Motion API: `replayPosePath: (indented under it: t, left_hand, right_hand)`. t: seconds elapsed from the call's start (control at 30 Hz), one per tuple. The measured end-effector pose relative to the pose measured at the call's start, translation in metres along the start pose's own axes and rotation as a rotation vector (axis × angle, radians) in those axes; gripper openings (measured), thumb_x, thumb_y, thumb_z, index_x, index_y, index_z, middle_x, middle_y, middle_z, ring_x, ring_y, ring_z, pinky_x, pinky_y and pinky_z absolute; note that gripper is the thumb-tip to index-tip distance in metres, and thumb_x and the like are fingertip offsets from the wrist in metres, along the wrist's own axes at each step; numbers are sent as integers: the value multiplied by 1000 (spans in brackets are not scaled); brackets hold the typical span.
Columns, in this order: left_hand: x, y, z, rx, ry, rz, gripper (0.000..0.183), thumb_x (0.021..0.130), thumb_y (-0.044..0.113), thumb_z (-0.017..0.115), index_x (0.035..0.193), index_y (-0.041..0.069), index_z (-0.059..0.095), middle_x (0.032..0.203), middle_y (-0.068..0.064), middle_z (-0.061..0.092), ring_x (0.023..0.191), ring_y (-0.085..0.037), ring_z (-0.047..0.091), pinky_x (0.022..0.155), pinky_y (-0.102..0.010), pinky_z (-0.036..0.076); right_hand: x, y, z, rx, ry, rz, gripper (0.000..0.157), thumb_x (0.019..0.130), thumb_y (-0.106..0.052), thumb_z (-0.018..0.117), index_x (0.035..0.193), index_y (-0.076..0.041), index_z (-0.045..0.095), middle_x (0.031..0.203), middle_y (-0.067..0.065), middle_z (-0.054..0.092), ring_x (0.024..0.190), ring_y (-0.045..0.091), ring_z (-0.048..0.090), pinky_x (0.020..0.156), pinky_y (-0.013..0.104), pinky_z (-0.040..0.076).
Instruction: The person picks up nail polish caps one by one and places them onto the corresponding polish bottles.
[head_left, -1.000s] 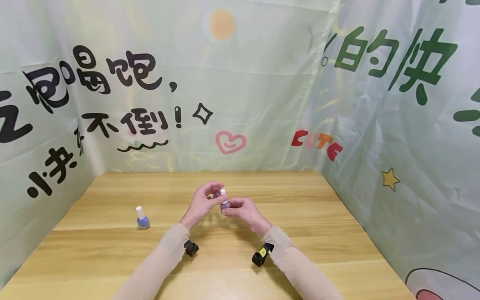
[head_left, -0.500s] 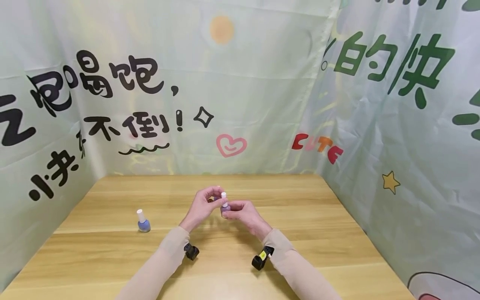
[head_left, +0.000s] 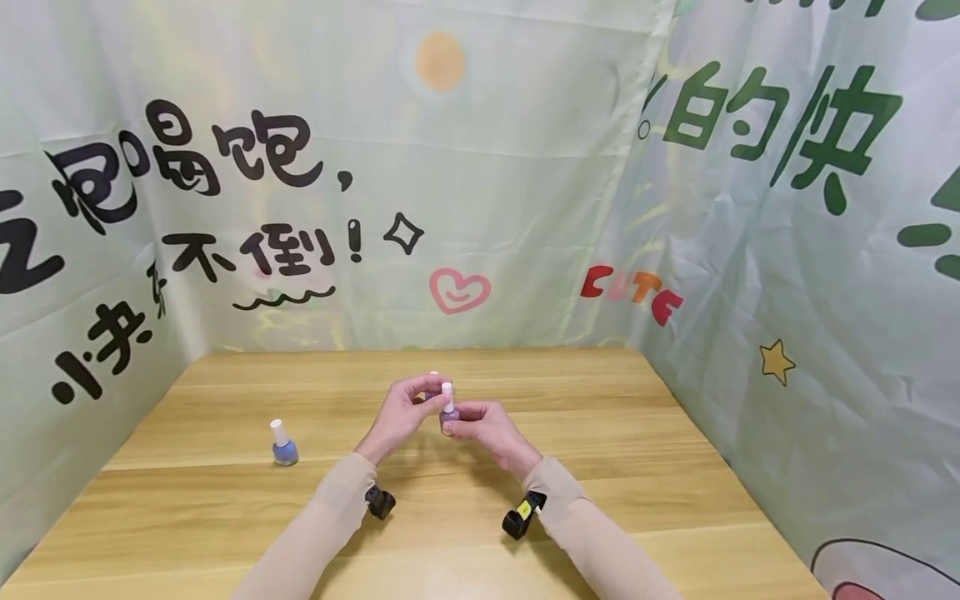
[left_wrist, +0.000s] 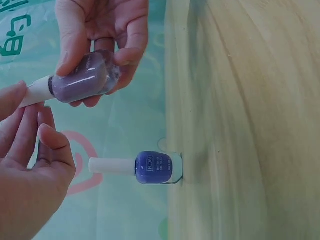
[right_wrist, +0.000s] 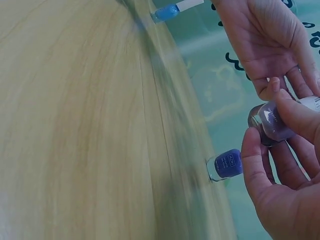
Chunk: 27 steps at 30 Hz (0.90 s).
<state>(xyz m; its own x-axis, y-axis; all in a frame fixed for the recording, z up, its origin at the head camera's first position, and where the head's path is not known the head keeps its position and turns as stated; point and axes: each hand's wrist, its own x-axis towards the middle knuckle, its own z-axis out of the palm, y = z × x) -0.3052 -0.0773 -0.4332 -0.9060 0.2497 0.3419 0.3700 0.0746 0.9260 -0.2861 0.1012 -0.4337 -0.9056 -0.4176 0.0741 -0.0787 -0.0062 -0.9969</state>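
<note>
Both hands hold a lilac nail polish bottle upright above the middle of the table. The left hand pinches its white cap between thumb and fingers. Around the glass body, seen at close range in the left wrist view, curl the thumb and fingers of the right hand. The cap sits on the bottle's neck. Just behind the hands stands a darker violet nail polish bottle with a white cap; the left hand mostly hides it in the head view.
A blue nail polish bottle with a white cap stands on the left part of the wooden table. Printed fabric curtains enclose the table's back and sides. Each wrist wears a black camera strap.
The head view has shifted slightly. Both hands keep their hold on the lilac nail polish bottle in nearly the same place.
</note>
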Motion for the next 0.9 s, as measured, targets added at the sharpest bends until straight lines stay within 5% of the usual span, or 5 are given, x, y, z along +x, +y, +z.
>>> replayPosePath:
  t: [0.23, 0.53, 0.7, 0.9]
  left_hand:
    - [3, -4, 1, 21, 76, 0, 31, 71, 30, 77, 96, 14, 65, 85, -4, 63, 80, -20, 56, 64, -31, 45]
    - [-3, 22, 3, -8, 0, 4, 20, 81, 9, 68, 98, 1, 64, 85, -12, 64, 82, -26, 57, 70, -30, 47]
    - [-6, 30, 2, 15, -36, -9, 20, 85, 9, 63, 104, 3, 64, 91, -12, 64, 86, -22, 57, 75, -33, 46]
    - [-6, 28, 2, -1, 11, -3, 27, 80, 11, 70, 104, 3, 63, 92, -12, 65, 84, -21, 57, 73, -33, 46]
  right_hand:
    - [-1, -3, 0, 11, -11, 7, 32, 80, -1, 66, 110, 8, 60, 100, 17, 65, 83, 17, 63, 83, 46, 46]
    - [9, 20, -6, 19, -22, -1, 35, 82, -5, 66, 114, 8, 58, 100, 15, 66, 84, 18, 64, 78, 37, 50]
    - [9, 21, -5, -3, 7, -10, 34, 81, -10, 68, 110, 5, 61, 97, 13, 67, 82, 17, 64, 76, 35, 50]
    - [9, 18, -4, 3, 25, -19, 33, 78, -10, 70, 107, 4, 63, 94, 11, 68, 82, 18, 64, 74, 34, 51]
